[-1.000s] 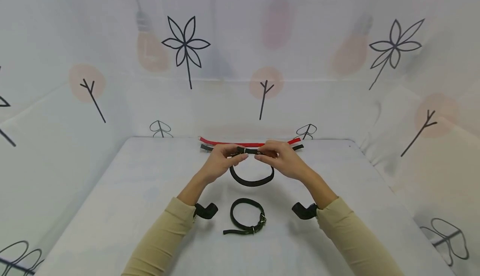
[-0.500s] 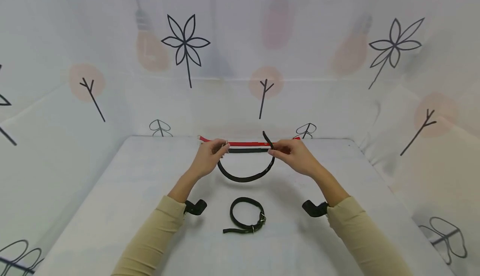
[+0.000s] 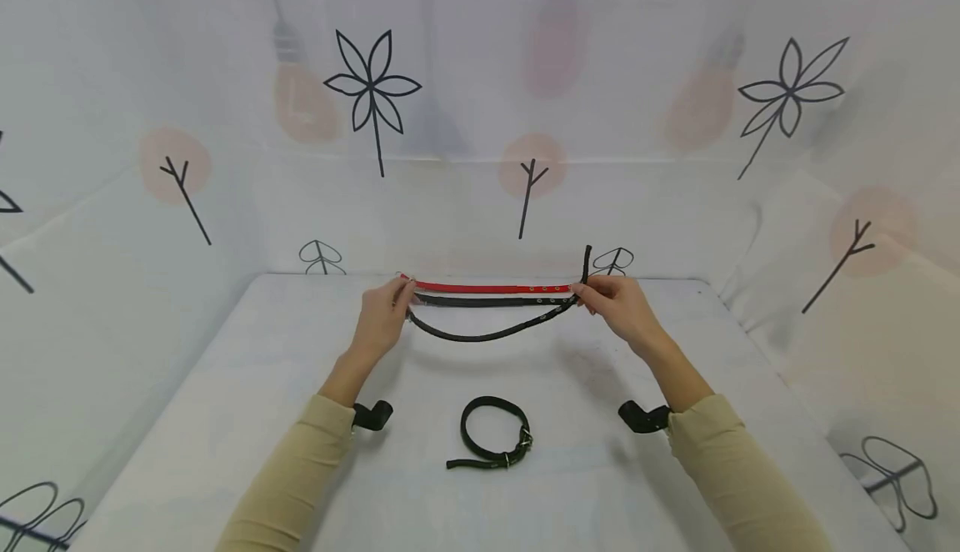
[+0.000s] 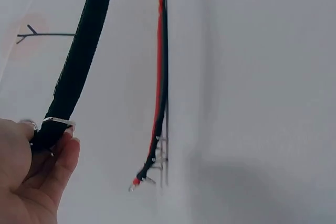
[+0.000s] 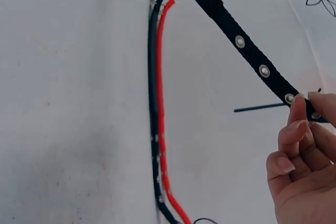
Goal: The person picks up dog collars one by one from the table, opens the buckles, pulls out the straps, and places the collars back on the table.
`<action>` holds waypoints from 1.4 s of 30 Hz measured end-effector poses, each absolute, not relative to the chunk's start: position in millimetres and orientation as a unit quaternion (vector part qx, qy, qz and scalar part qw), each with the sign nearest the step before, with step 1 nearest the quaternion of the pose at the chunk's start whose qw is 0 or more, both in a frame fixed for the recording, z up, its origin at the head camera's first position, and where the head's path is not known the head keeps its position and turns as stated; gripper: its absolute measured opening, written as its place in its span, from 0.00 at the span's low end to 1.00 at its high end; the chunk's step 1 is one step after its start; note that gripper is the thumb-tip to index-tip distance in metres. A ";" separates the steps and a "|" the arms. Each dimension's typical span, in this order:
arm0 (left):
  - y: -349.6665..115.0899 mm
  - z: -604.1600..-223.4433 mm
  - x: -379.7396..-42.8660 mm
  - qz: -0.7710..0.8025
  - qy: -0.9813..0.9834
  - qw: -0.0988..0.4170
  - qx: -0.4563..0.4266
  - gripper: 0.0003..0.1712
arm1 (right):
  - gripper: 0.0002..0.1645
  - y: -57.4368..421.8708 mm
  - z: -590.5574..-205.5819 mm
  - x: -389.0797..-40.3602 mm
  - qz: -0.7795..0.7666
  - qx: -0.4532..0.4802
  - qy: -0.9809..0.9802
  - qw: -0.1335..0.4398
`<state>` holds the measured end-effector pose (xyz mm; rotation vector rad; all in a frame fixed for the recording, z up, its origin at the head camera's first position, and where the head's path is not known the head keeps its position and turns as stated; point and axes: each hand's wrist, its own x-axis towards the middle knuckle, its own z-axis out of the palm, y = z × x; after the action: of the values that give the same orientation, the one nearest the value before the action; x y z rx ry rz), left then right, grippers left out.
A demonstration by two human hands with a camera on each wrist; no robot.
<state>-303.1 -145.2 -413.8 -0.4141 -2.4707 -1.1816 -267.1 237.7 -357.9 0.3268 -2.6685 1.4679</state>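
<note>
A black collar [image 3: 468, 338] hangs in a shallow curve between my two hands, above the table. My left hand [image 3: 380, 317] pinches its buckle end; the metal buckle [image 4: 59, 121] shows at the fingertips in the left wrist view. My right hand [image 3: 624, 306] pinches the end with metal eyelets [image 5: 264, 71], and the strap's tip sticks up past the fingers. Nearer to me, a second black collar [image 3: 491, 401] lies looped and buckled on the table, its free end pointing left.
Behind the held strap, a red collar [image 3: 480, 289] and another black collar [image 3: 480, 302] lie straight, side by side, near the back edge of the white table [image 3: 300, 452]. A patterned cloth [image 3: 465, 210] hangs behind and at the sides.
My hands have moved apart, left hand to the left and right hand to the right. The held collar went from a loop to a long open strap. The looped collar stayed put.
</note>
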 end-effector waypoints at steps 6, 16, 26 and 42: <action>-161.2 -418.9 -303.5 -0.375 -0.900 0.177 -0.134 0.12 | 0.23 252.7 -376.6 -278.9 0.517 0.067 -0.852 0.047; -166.1 -428.3 -305.2 -0.431 -0.889 0.146 -0.045 0.19 | 0.22 256.5 -399.1 -290.6 0.640 -0.024 -0.768 0.024; -169.7 -440.2 -312.0 -0.604 -0.796 0.011 0.035 0.21 | 0.24 256.7 -412.5 -298.8 0.682 -0.066 -0.728 0.001; -166.1 -458.5 -329.3 -0.595 -0.800 0.001 0.077 0.17 | 0.23 259.5 -450.0 -322.6 0.697 -0.110 -0.708 -0.024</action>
<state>-329.3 -166.1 -458.5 0.2424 -2.5127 -1.8670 -322.6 259.5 -450.0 -0.3524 -2.2587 2.2237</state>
